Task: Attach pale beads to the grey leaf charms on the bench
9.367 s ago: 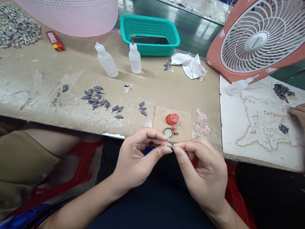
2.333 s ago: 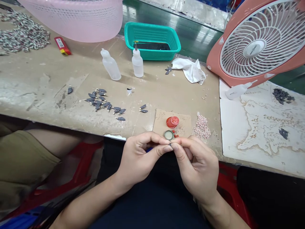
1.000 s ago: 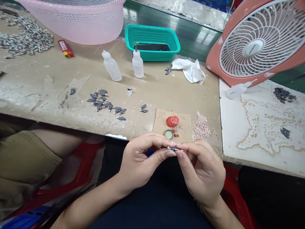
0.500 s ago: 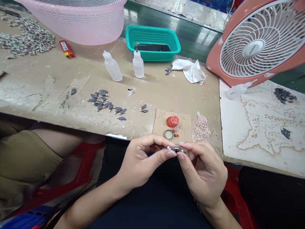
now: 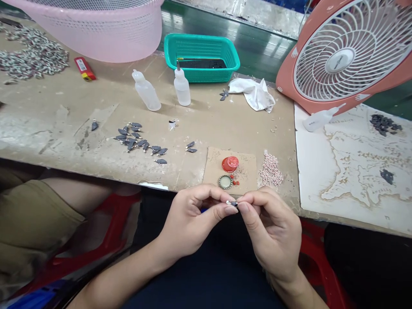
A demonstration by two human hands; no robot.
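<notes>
Between the fingertips of both hands is a small dark grey leaf-shaped piece (image 5: 233, 204) with a whitish tip on its left. My left hand (image 5: 193, 219) pinches its left end between thumb and forefinger. The thumb and forefinger of my right hand (image 5: 270, 227) close over the right end and hide much of it. Just beyond the hands, a cardboard square (image 5: 247, 165) carries a red cup-like piece (image 5: 230, 164), a bottle cap (image 5: 225, 182) and a few red bits (image 5: 234, 180). To its right lies a heap of tiny pinkish beads (image 5: 271, 170).
Similar grey pieces (image 5: 130, 138) lie scattered at centre-left. Behind them stand two squeeze bottles (image 5: 182, 90), a green basket (image 5: 202, 77) and a pink basket (image 5: 128, 43). A white cloth (image 5: 254, 95) and an orange fan (image 5: 286, 79) are at back right. Another person's leg (image 5: 41, 214) is at left.
My right thumb and forefinger have come in closer to the left fingertips and now cover more of the grey piece. The whole view has shifted slightly.
</notes>
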